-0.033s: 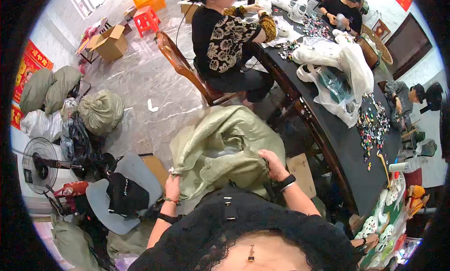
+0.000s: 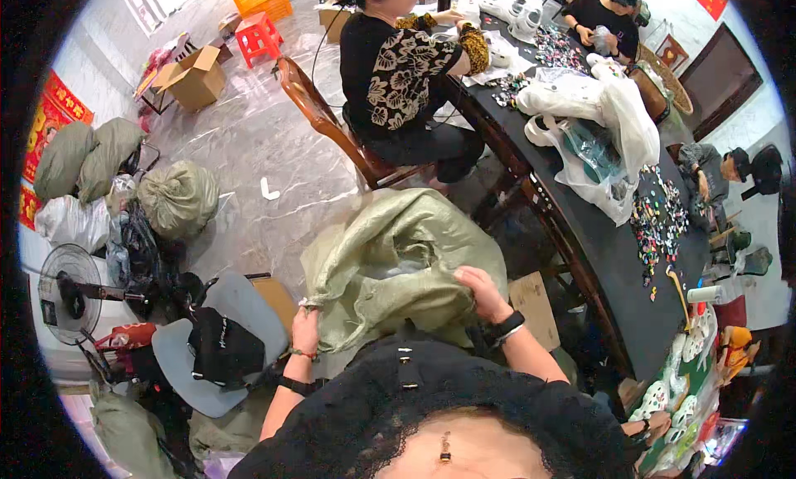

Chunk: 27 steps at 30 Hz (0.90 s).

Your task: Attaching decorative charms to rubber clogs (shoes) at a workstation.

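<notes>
A large olive-green woven sack [image 2: 390, 222] stands upright in front of me, its mouth slack and folded inward. Something pale shows dimly inside; I cannot make out what it is. My left hand [image 2: 304, 330] is closed on the sack's edge at its left side. At the right side of the mouth, my right hand [image 2: 485, 295] grips the rim, with the thumb and part of the fingers hidden by the cloth. Both hands hold the sack near my body.
To the right runs a long black table [image 2: 597, 272] with small colourful pieces, white plastic bags [image 2: 622, 131] and white shoes. A person [image 2: 406, 72] sits beyond the sack on a wooden chair [image 2: 319, 118]. A grey chair [image 2: 220, 346], a fan [image 2: 70, 288] and full sacks [image 2: 178, 197] stand left.
My right hand has turned slightly at the wrist and shifted a little on the rim. The left hand and the sack look the same.
</notes>
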Motion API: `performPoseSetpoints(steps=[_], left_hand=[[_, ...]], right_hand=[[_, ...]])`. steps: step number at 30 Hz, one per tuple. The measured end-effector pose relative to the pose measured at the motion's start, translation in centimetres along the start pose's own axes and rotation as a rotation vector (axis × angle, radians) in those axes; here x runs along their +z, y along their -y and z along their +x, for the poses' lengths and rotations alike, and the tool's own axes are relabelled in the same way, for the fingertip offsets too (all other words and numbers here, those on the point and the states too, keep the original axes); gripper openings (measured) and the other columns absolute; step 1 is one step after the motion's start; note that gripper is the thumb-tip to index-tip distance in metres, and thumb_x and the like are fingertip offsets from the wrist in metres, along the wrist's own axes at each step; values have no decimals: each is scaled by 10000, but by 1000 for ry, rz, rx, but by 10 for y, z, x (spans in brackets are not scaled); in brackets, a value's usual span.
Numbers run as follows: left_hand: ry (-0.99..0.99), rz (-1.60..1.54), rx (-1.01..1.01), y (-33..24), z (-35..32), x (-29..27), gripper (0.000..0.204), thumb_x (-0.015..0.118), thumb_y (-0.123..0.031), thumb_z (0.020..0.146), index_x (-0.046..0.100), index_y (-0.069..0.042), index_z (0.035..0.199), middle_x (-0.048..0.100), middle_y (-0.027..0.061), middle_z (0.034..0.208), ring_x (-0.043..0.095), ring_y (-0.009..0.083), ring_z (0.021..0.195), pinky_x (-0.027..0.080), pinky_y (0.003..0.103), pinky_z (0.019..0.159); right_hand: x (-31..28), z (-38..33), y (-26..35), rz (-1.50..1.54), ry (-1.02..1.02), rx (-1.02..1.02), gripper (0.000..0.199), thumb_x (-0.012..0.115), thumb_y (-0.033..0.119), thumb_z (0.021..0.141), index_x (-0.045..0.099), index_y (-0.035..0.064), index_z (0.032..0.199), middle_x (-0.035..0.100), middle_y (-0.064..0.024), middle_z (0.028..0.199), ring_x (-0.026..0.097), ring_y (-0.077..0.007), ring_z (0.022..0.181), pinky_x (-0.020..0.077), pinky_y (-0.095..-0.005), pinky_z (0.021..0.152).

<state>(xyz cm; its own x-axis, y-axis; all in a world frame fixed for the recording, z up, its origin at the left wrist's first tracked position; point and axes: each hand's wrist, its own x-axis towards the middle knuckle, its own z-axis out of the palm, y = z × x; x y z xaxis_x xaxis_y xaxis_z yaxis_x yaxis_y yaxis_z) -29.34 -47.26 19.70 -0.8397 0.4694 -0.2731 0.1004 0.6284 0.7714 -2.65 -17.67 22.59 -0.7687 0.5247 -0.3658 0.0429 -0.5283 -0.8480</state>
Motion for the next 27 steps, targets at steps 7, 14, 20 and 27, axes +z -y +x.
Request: performPoseSetpoints(steps=[7,14,20,27], left_hand=[[26,-65,113,-55,36,-1,272,483,-149,842,578,23,1030,636,176,922,600,295,848,444,353,758],[-117,28,2,-51,19,43,295,508,-175,837,576,20,1048,633,187,933,594,299,881,435,366,776],[22,-71,-15,-148,33,77,264,492,-106,834,585,7,1053,644,124,955,593,219,892,438,310,797],[-206,75,-131,-96,-10,55,261,498,-148,833,575,24,1013,635,179,921,598,308,866,444,367,765]], right_hand=[[32,-16,51,-454,413,34,302,504,324,930,555,27,955,528,30,924,478,-91,884,401,-262,808],[-131,124,-19,-1259,-198,322,902,697,487,702,293,-29,1321,472,-303,1225,509,-391,1112,430,-381,927],[-373,202,-283,95,-426,421,729,561,543,804,442,-9,1265,494,-207,1268,493,-322,1132,360,-401,960],[-201,168,-154,-1138,78,547,473,619,370,767,550,-10,1040,602,-225,1009,575,-355,918,466,-432,763]])
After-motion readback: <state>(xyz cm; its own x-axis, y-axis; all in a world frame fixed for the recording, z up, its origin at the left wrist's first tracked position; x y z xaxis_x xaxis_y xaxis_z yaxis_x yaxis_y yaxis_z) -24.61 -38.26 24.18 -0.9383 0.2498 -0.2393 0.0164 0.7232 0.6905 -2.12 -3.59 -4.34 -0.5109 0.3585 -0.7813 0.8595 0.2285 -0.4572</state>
